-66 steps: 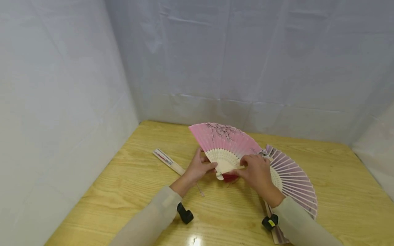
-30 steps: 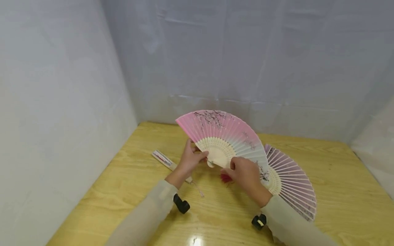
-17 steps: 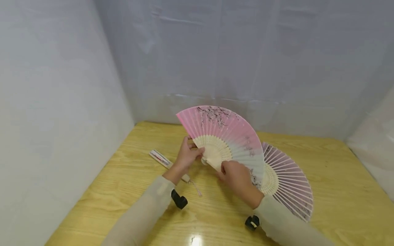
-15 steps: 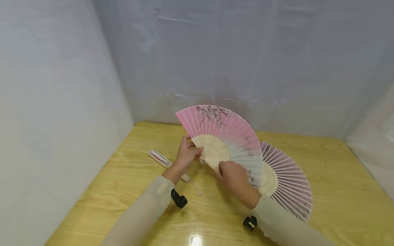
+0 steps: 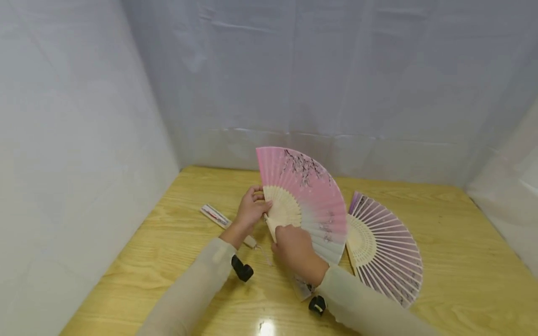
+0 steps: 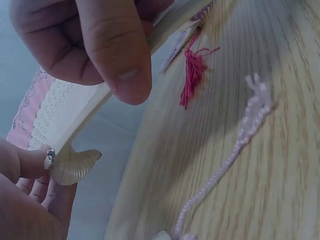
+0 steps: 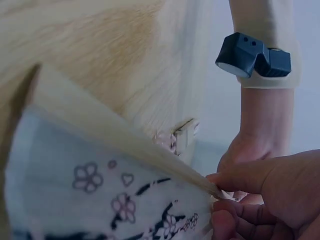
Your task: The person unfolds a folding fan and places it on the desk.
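Observation:
A pink folding fan (image 5: 311,186), fading to pale blue and printed with blossom branches, is spread wide and held above the table. My left hand (image 5: 250,210) pinches its left edge near the pivot. In the left wrist view the shell-shaped pivot end (image 6: 75,165) shows beside the left fingers. My right hand (image 5: 296,247) grips the opposite outer stick; in the right wrist view the right thumb and fingers (image 7: 250,180) pinch that stick. The fan hides part of the table, and the right hand covers some of the fan's lower side.
A spread purple folding fan (image 5: 392,242) lies on the wooden table (image 5: 462,261) at the right. Left of the hands lies a closed fan (image 5: 216,216) with a pink cord (image 6: 225,160). A red tassel (image 6: 192,72) shows in the left wrist view. Pale sheeting (image 5: 294,70) encloses the table.
The pink fan has been spread wider and turned clockwise. My right hand has moved down and left with its outer stick, and the left hand slightly left. More of the purple fan shows.

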The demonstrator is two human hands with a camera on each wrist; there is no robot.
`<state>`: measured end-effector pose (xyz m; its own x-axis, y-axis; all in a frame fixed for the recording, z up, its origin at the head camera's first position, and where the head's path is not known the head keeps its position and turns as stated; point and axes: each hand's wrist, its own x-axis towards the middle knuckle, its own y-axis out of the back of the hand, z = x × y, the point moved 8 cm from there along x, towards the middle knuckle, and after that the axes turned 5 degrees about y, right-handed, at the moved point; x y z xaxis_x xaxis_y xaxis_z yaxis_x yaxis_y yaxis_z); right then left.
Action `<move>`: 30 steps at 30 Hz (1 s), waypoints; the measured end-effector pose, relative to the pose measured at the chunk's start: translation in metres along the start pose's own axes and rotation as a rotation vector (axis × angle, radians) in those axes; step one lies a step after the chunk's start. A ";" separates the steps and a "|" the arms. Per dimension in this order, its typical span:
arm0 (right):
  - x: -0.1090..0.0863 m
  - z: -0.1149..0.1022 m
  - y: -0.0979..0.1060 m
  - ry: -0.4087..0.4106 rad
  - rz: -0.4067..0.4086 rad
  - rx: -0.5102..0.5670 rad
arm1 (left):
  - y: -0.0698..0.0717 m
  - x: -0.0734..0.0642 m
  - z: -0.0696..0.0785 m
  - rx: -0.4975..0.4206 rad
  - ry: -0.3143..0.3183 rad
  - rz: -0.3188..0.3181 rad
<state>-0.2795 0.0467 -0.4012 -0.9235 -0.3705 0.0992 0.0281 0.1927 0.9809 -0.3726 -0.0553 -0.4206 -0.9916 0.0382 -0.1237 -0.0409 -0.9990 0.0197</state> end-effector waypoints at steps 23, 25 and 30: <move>0.010 -0.005 -0.027 -0.031 -0.048 0.211 | 0.002 0.014 -0.026 0.340 -0.012 -0.034; 0.010 -0.004 -0.029 -0.030 -0.044 0.219 | 0.001 0.015 -0.028 0.377 -0.017 -0.028; 0.011 0.000 -0.033 -0.035 -0.036 0.239 | -0.003 0.019 -0.031 0.445 -0.023 -0.032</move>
<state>-0.2911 0.0365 -0.4328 -0.9351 -0.3501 0.0551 -0.0924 0.3908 0.9158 -0.3871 -0.0521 -0.4536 -0.9913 0.0744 -0.1090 -0.1154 -0.8898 0.4416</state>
